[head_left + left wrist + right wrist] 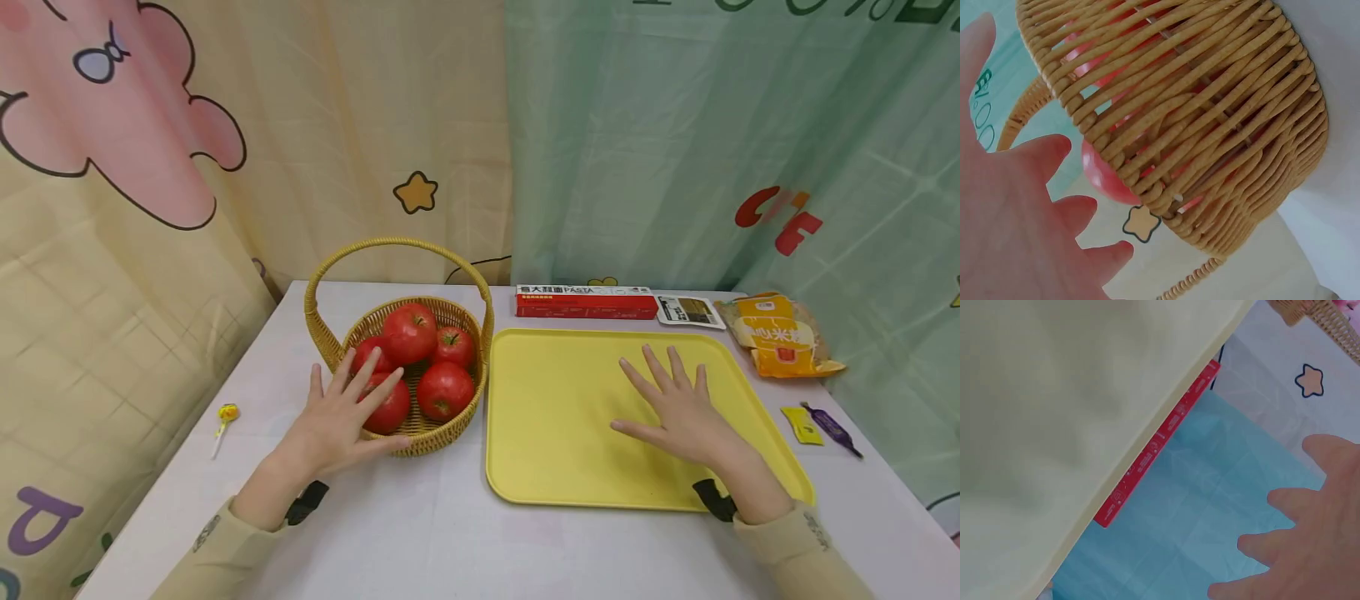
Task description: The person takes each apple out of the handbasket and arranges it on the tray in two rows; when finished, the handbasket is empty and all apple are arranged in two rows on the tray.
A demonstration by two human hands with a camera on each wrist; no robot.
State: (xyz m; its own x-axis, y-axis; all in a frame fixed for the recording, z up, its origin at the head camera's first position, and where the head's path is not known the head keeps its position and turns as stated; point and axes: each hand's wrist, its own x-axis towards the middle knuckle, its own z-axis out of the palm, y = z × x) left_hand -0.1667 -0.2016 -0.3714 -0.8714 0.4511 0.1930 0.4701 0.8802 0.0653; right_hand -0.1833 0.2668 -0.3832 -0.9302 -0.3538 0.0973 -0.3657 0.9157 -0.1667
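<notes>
"Five round red apples (409, 333): where?"
"Inside the tan woven basket (442, 437) on the white counter (420, 542), beside the yellow rectangular tray (555, 425)."
"What's close by?"
"Left hand (333, 427), spread wide, near the basket; right hand (684, 418), also wide, over the tray."

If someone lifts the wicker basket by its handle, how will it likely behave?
The wicker basket will probably feel heavy for its size, since at least five apples sit in it. Being closely woven, it should hold its shape fairly well. The round, loosely piled apples may roll if it tilts.
</notes>
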